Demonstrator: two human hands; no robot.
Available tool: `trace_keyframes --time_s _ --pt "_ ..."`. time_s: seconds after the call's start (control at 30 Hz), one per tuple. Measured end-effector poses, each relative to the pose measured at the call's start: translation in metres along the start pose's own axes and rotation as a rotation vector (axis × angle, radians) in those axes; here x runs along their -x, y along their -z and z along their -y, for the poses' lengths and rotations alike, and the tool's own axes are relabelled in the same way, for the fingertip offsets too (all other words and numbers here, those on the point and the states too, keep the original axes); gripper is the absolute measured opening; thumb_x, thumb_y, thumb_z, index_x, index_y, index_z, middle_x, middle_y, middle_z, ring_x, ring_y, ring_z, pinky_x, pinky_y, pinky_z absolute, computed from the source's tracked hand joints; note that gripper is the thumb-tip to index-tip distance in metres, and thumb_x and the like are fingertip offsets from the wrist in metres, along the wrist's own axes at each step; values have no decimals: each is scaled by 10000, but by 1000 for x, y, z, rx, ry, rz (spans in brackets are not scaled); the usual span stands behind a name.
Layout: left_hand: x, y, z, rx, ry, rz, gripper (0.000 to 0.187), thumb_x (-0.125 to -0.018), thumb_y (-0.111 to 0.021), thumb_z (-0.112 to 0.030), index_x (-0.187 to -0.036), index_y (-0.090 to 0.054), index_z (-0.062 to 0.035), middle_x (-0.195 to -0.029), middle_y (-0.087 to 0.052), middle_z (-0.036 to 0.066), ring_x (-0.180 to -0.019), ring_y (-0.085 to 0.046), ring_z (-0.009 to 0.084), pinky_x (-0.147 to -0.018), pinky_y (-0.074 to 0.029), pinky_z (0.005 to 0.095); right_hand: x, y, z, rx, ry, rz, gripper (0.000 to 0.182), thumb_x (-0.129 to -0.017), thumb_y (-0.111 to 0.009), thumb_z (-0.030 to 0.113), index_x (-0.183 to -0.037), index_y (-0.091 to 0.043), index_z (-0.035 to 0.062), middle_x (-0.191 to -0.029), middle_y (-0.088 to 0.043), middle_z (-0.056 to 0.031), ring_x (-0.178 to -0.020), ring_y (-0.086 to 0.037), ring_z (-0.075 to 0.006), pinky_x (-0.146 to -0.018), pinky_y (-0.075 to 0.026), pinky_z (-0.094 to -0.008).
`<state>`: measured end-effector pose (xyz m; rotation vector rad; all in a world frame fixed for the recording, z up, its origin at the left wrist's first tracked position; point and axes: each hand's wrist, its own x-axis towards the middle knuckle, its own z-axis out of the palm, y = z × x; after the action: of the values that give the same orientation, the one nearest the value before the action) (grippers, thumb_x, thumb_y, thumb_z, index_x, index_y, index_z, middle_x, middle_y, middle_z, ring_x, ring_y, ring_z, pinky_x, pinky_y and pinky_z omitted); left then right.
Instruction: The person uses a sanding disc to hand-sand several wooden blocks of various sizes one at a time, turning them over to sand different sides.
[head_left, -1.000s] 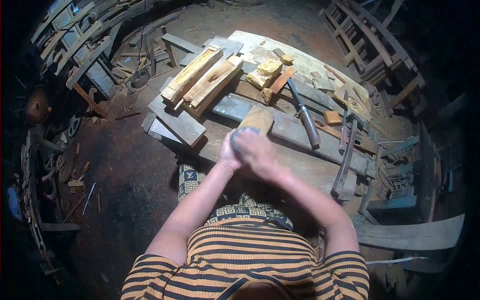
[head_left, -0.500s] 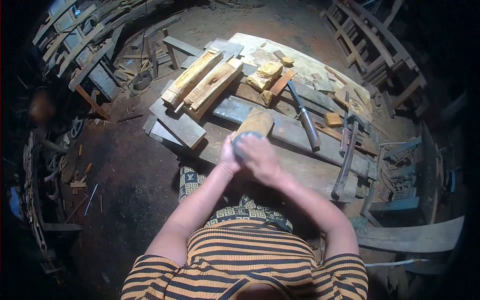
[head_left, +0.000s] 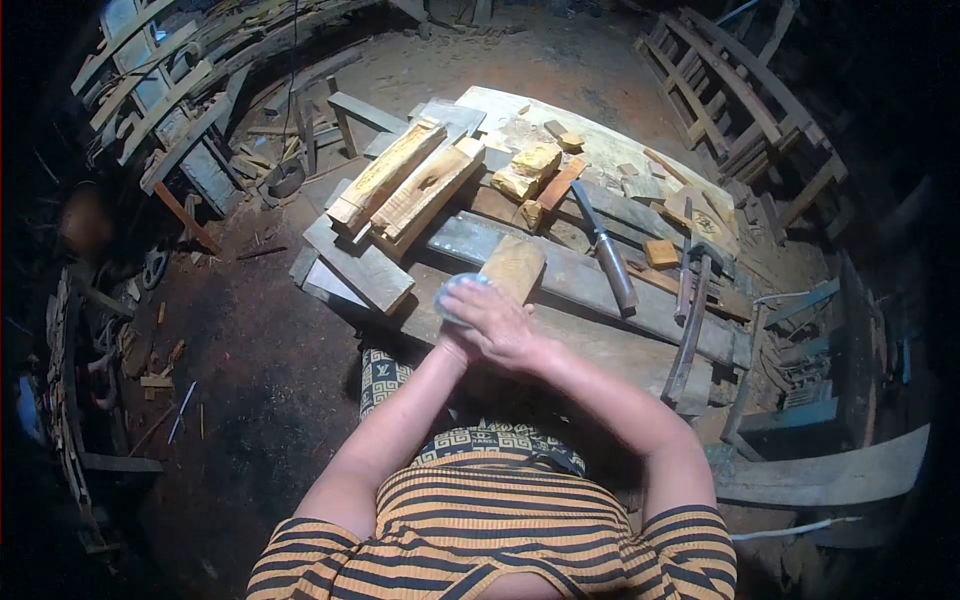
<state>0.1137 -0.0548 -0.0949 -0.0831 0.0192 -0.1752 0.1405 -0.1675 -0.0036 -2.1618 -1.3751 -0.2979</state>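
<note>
Right hand: fingers (head_left: 462, 298) close together, bent over a round pad (head_left: 443, 303), which they grip.
Left hand: mostly hidden under the right hand (head_left: 495, 322); I cannot tell how its fingers stand.
Wooden block (head_left: 516, 266): just beyond the hands, tilted to the far right, over the near side of the workbench (head_left: 625, 352).
Chisel (head_left: 614, 268): right of the block, handle toward the near side.
Two beams: farther left, side by side.

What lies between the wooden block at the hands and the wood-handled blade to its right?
In the head view, only grey plank shows between the wooden block and the wood-handled blade; no loose piece there.
</note>
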Motion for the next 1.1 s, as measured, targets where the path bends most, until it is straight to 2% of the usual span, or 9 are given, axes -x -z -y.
trace_keyframes --time_s 0.1,0.13,0.27,0.43,0.5,0.57,0.73,0.9,1.1 --pt "-3 -18 4 183 82 123 518 -965 -315 -475 -1329 -412 -119 -1344 -452 139 -1225 -447 321 -1055 -314 549 -16 31 -6 -179 -21 213 343 -851 -526 194 -1181 -593 129 -1216 -577 -130 -1180 -496 -316 -1008 -363 -428" --pt "1 -33 8 -17 74 -104 511 -974 -261 -425 -1319 -428 -88 -1309 -489 156 -1197 -483 344 -959 -400 594 -22 33 -28 -160 -115 157 338 -847 -529 200 -1169 -596 121 -1208 -581 -125 -1170 -500 -317 -1003 -363 -432" --pt "2 -32 6 -349 158 136 528 -961 -227 -404 -1304 -451 -71 -1306 -486 190 -1191 -491 358 -961 -411 592 -8 19 -85 -134 -406 -110 345 -857 -543 165 -1185 -598 76 -1233 -577 -142 -1229 -466 -327 -1053 -336 -418" --pt "10 -36 9 -210 19 -195 553 -925 -339 -483 -1283 -472 -83 -1234 -560 131 -1174 -511 287 -1012 -402 455 28 21 8 -100 -30 35 407 -824 -557 138 -1230 -575 116 -1277 -548 -128 -1261 -443 -307 -1057 -316 -445" --pt "11 -44 8 -416 235 191 579 -912 -356 -505 -1288 -466 -79 -1251 -547 132 -1160 -522 285 -1018 -395 452 33 37 22 -149 -6 63 413 -814 -562 129 -1227 -579 121 -1294 -534 -131 -1262 -443 -302 -1056 -314 -447" --pt "8 -56 16 -392 3 -354 589 -924 -331 -492 -1317 -431 -65 -1263 -531 152 -1134 -537 325 -999 -409 479 36 38 -4 -177 39 50 430 -819 -552 123 -1248 -567 112 -1330 -503 -145 -1280 -425 -298 -1069 -298 -437" --pt "2 -39 10 -186 153 -41 623 -932 -284 -495 -1366 -377 -56 -1293 -464 252 -1060 -512 517 -830 -478 615 40 41 -75 -312 -579 -132 394 -951 -434 257 -1286 -522 67 -1355 -472 -172 -1274 -422 -322 -1065 -317 -388" --pt "10 -63 13 -277 110 -42 779 -893 -318 -646 -1347 -377 -15 -1221 -521 255 -993 -585 459 -740 -544 557 47 28 -46 -273 -433 -184 391 -941 -461 226 -1304 -513 89 -1375 -456 -160 -1312 -382 -305 -1094 -278 -386" --pt "18 -93 21 -1016 -174 -312 563 -786 -704 -170 -1264 -454 -10 -1043 -587 100 -858 -627 227 -644 -584 393 45 32 -41 -695 -577 -323 376 -951 -456 206 -1290 -519 55 -1354 -477 -172 -1292 -413 -291 -1077 -304 -377"
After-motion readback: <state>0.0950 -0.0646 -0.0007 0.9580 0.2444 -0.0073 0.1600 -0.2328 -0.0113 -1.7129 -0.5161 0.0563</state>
